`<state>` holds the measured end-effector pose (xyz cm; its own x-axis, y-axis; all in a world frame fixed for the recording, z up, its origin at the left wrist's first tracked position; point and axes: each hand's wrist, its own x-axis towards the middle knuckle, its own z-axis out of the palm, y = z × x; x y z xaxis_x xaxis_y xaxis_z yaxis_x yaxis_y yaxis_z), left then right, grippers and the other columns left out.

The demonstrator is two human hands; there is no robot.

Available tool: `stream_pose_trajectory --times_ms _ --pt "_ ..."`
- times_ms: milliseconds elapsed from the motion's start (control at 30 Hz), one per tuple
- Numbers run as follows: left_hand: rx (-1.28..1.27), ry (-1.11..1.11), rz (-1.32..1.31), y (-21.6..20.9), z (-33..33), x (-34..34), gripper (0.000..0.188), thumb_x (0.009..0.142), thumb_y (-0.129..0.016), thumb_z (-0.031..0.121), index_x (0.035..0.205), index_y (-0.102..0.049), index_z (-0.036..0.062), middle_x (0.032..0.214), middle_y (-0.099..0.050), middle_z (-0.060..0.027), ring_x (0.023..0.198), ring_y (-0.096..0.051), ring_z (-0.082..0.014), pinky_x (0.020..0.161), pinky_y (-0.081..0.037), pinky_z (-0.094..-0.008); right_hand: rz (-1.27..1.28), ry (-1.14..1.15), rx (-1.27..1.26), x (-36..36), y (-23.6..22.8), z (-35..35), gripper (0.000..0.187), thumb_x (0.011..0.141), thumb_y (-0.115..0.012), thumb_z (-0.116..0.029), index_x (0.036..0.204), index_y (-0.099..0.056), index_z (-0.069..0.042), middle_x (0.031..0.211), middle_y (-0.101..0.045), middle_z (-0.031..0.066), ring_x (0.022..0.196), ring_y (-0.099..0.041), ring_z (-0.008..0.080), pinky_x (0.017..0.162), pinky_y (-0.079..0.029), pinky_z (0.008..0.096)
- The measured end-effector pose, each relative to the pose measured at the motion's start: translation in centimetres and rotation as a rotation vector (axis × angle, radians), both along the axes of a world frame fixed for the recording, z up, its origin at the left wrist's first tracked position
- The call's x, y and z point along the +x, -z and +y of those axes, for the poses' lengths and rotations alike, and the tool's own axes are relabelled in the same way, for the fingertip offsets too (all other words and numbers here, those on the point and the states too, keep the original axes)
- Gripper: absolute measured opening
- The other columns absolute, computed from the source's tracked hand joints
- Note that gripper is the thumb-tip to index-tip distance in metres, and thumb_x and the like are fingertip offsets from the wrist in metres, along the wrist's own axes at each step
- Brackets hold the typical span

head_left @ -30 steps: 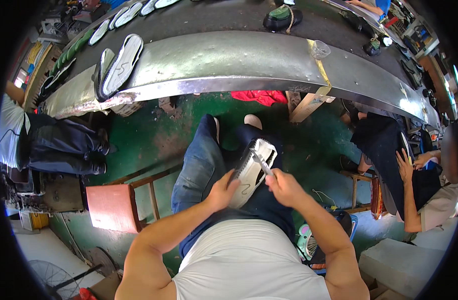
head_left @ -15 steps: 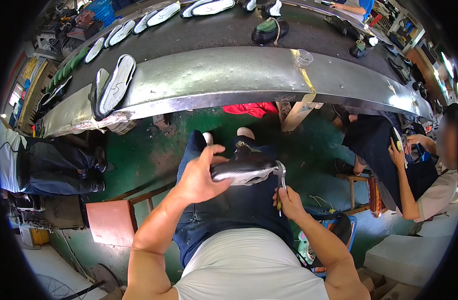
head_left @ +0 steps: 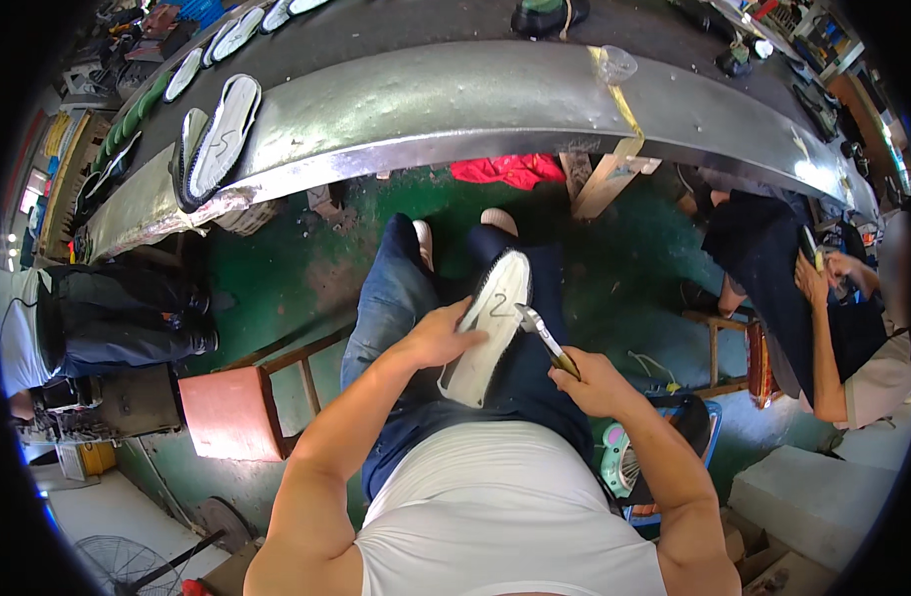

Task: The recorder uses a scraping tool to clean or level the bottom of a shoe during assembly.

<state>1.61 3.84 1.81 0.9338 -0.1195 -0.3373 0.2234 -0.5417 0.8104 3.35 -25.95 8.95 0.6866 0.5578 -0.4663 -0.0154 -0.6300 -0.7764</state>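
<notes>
My left hand (head_left: 438, 336) is closed on the side of a shoe (head_left: 475, 366) above my lap. The shoe's pale underside, with a dark handwritten mark, faces up, and its black gathered upper edge shows round the rim. My right hand (head_left: 593, 383) is wrapped round the handles of metal lasting pincers (head_left: 543, 336). The pincers' curved head lies at the right edge of the shoe's underside, seemingly touching it. My left fingertips are partly hidden beneath the shoe.
A metal-edged workbench (head_left: 376, 109) runs across in front, bearing a pair of pale-bottomed shoes (head_left: 222, 144) and a clear cup (head_left: 616, 65). A pink-topped stool (head_left: 232, 415) stands left. A co-worker (head_left: 823, 308) sits right; another person (head_left: 98, 323) is left. Near my right elbow is a green fan (head_left: 617, 462).
The shoe has turned from lying sideways to pointing away, with its underside now up. The pincers' head has swung from the shoe's end to its right edge. The view has tilted downward.
</notes>
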Motion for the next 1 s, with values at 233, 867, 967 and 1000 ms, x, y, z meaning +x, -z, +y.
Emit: stream_pose_trajectory --times_ms 233,867,967,1000 --pt "0.297 -0.149 -0.272 -2.7 -2.7 -2.7 0.025 0.096 -0.061 0.024 0.087 -0.071 0.0039 0.069 -0.064 -0.022 0.067 -0.066 -0.0412 0.059 -0.053 -0.0467 -0.111 -0.254 0.15 1.2 0.2 1.6 0.027 0.093 -0.06 -0.023 0.103 -0.057 0.002 0.083 -0.065 0.0201 0.081 -0.066 0.0366 0.075 -0.051 0.0461" --pt "-0.744 -0.288 0.226 3.7 -2.7 -3.1 0.089 0.096 -0.068 0.028 0.162 -0.009 0.0169 0.162 -0.028 -0.0124 0.145 -0.032 -0.0217 0.117 -0.027 -0.0321 -0.202 -0.26 -0.088 1.0 1.1 2.3 0.036 0.092 -0.062 -0.02 0.119 -0.059 0.004 0.101 -0.065 0.0253 0.094 -0.064 0.0413 0.087 -0.052 0.0457" --pt "-0.668 -0.326 0.225 4.2 -3.4 -3.1 0.087 0.095 -0.068 0.028 0.161 -0.014 0.0146 0.157 -0.035 -0.0151 0.143 -0.036 -0.026 0.116 -0.029 -0.0336 -0.784 -0.198 -0.249 1.6 0.8 2.9 0.031 0.091 -0.063 -0.015 0.117 -0.06 0.001 0.101 -0.066 0.0237 0.093 -0.066 0.0345 0.08 -0.053 0.0437" --pt "-0.46 -0.305 0.143 4.6 -3.5 -3.3 0.086 0.094 -0.068 0.028 0.161 -0.015 0.0139 0.155 -0.038 -0.017 0.141 -0.038 -0.0289 0.116 -0.03 -0.0348 -0.729 -0.212 -0.23 1.4 2.0 2.7 0.027 0.092 -0.062 -0.015 0.115 -0.061 0.0 0.093 -0.067 0.0233 0.087 -0.065 0.037 0.077 -0.053 0.0399"
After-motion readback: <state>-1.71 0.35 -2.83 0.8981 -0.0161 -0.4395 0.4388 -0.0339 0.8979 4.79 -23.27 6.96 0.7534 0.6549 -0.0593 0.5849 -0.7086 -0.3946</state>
